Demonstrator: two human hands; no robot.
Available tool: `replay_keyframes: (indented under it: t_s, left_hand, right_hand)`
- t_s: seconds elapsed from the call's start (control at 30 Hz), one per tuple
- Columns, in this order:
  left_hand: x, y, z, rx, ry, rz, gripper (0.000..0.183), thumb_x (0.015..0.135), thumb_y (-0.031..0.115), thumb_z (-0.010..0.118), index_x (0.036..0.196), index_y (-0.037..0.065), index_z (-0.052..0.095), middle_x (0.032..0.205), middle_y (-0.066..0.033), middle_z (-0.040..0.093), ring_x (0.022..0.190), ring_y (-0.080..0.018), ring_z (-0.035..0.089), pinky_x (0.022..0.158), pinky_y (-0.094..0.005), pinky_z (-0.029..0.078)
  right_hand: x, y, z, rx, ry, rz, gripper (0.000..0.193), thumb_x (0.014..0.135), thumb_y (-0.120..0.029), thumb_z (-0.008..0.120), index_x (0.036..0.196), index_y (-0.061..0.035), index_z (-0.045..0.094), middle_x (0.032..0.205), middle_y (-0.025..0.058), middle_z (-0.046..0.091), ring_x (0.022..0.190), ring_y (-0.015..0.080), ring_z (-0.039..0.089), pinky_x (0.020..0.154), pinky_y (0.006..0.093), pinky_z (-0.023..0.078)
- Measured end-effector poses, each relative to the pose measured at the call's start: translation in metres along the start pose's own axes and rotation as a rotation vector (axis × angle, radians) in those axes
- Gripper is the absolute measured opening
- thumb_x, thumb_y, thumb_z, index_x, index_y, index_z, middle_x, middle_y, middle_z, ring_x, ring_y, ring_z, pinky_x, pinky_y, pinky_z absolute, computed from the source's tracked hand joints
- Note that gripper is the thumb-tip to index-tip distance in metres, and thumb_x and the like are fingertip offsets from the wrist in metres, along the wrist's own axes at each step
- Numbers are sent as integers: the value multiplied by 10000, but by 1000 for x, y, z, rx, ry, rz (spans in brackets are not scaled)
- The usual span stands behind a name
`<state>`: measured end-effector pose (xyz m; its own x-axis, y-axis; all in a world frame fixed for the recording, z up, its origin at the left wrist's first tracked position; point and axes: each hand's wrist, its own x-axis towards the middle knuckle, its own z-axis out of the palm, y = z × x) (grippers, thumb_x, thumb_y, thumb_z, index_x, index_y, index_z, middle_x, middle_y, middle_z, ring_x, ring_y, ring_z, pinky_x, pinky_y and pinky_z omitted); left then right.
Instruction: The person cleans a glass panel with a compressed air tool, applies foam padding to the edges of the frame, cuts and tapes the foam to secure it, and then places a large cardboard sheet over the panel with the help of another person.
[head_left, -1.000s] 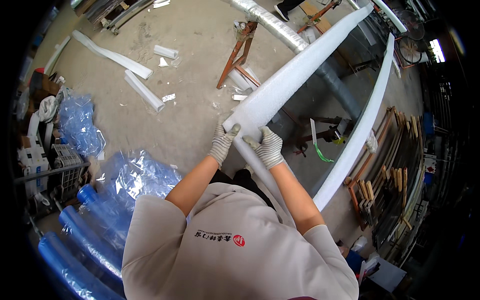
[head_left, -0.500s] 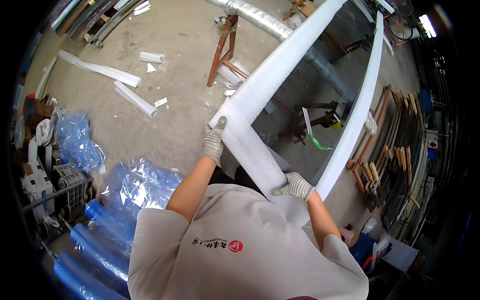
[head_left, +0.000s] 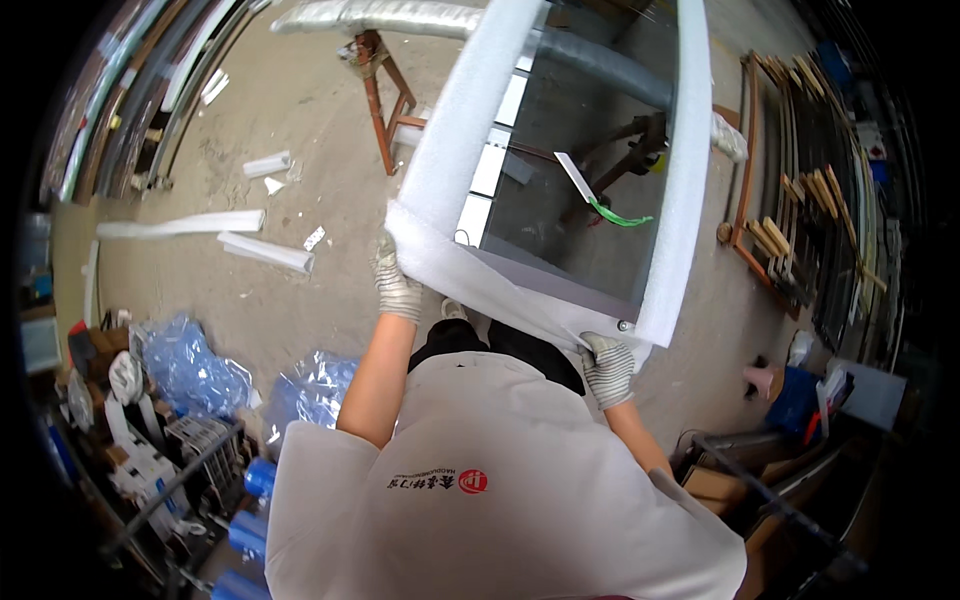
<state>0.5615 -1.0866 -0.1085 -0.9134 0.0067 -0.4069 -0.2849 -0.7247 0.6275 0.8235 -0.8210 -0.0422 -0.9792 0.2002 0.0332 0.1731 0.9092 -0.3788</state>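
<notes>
In front of me a glass window panel (head_left: 560,235) lies flat, with white foam sheeting along its left edge (head_left: 450,130) and right edge (head_left: 684,170). A foam strip (head_left: 470,285) crosses the near edge at a slant, and part of the grey frame (head_left: 575,288) shows bare beside it. At the near left corner, my left hand (head_left: 394,285), in a striped work glove, grips the foam with the thumb on top. My right hand (head_left: 608,368), gloved alike, pinches the strip's other end near the right corner. A white tag with a green ribbon (head_left: 615,215) rests on the glass.
A wrapped silvery tube (head_left: 380,16) on a rusty trestle (head_left: 378,105) runs beneath the panel. Foam offcuts (head_left: 265,250) and blue plastic film (head_left: 190,365) lie on the floor at left. A rack of long profiles (head_left: 820,200) stands at right, a metal cart (head_left: 770,490) at lower right.
My view has turned, so the panel now points more nearly straight away from me. The near strip has shifted from lying over the edge to a slant, baring grey frame. Both hands keep their hold.
</notes>
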Motion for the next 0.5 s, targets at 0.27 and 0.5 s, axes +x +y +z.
replay_keyframes:
  t_s: [0.27, 0.5]
  left_hand:
    - [4, 12, -3, 74, 2, -100, 766, 740, 509, 675, 1316, 70, 428, 1287, -140, 489, 1165, -319, 485, 958, -499, 440]
    - [4, 16, 2, 33, 42, -97, 622, 813, 424, 629, 1282, 47, 472, 1283, -134, 506, 1163, -311, 500, 959, -501, 442]
  right_hand:
    - [-16, 59, -42, -282, -575, 364, 241, 738, -221, 681, 926, -87, 611, 799, 117, 635, 782, 311, 612, 739, 415, 482]
    - [-36, 71, -43, -286, 54, 371, 269, 622, -125, 701, 880, -133, 627, 811, 90, 645, 795, 282, 615, 735, 392, 490]
